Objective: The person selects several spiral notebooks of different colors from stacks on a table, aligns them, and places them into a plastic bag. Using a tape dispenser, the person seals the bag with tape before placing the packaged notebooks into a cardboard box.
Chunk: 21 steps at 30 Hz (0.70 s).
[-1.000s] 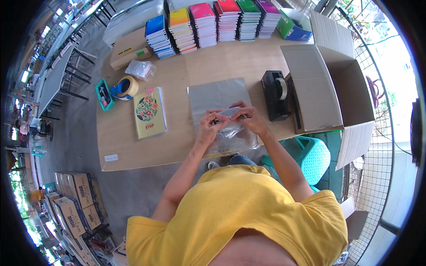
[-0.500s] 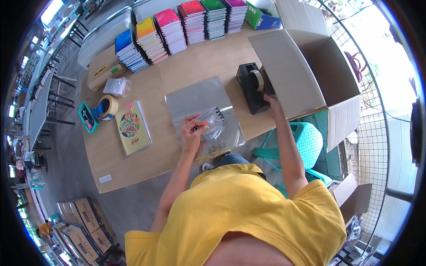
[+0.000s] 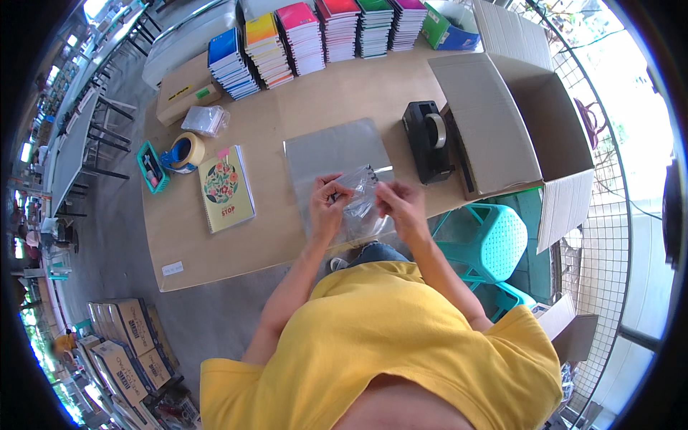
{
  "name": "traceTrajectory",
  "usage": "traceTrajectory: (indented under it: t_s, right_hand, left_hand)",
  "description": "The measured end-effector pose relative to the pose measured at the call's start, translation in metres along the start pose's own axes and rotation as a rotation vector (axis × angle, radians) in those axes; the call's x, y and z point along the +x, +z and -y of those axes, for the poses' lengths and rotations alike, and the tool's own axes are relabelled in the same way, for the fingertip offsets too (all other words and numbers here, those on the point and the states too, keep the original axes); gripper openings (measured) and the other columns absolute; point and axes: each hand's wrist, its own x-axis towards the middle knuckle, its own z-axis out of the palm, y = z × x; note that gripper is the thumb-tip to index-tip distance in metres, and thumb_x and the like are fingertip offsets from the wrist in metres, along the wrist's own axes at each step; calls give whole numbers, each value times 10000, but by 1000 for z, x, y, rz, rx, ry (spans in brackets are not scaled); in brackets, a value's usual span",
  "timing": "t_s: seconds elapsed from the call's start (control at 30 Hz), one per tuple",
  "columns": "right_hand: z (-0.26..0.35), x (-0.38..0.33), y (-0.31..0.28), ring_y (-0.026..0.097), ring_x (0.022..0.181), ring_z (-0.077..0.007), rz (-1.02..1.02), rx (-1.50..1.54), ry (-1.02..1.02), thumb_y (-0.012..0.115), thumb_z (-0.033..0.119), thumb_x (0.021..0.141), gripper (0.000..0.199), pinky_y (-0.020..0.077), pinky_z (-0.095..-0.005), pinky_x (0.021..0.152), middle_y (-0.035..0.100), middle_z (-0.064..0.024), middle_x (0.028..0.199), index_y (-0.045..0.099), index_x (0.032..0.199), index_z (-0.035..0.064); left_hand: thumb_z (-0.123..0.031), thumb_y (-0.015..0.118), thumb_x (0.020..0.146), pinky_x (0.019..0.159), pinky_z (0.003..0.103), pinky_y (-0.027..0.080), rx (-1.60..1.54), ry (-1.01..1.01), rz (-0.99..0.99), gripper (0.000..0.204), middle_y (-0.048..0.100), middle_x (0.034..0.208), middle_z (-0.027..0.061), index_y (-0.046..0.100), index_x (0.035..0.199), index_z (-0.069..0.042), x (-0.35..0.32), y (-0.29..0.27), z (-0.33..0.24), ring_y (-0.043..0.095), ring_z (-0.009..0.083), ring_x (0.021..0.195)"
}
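Observation:
My left hand (image 3: 328, 206) is closed on a crumpled clear plastic bag (image 3: 358, 204), above the near part of a stack of clear plastic sheets (image 3: 326, 150). A small black spiral coil (image 3: 372, 174) shows at the bag's upper end; what it belongs to is hard to make out. Close by on the right, my right hand (image 3: 403, 209) has its fingers pinched at the bag's edge. Whatever lies between those fingertips is too small to tell. A black tape dispenser (image 3: 428, 143) with a roll of tape stands to the right of the sheets.
A yellow floral notebook (image 3: 228, 190), tape rolls (image 3: 188, 150) and a teal basket (image 3: 152, 168) lie left. Coloured notebook stacks (image 3: 301, 43) line the back. An open carton (image 3: 494, 129) stands right, beside a green stool (image 3: 494, 244) below the table's edge.
My right hand has left the tape dispenser and come left to the plastic bag. My left hand keeps its hold on the bag. The whole view has shifted slightly.

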Motion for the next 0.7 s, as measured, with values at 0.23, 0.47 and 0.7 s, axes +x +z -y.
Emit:
traceTrajectory:
  t_s: [0.23,0.47,0.7]
  right_hand:
    - [-33,11,1,543,462,-98,-129,-417,30,753,263,866,343,409,-253,421,607,-37,573,634,683,-1]
    - [-91,36,-32,585,451,-144,-217,-883,-416,714,466,872,512,450,-310,442,586,-64,488,636,601,38]
    - [-75,-7,-16,625,1086,-268,571,630,478,747,425,851,743,520,-376,916,592,-130,1291,407,1402,61]
  left_hand:
    - [28,720,753,884,329,499,102,48,44,181,583,1121,116,711,913,-56,-1,1,-16,584,223,1069]
    - [-179,831,696,911,375,515,507,20,540,899,566,1139,149,352,1456,-145,49,-17,-69,600,258,1063]
    - [-218,836,686,943,420,506,334,192,342,922,547,1178,155,357,1466,-117,54,-21,-51,580,322,1138]
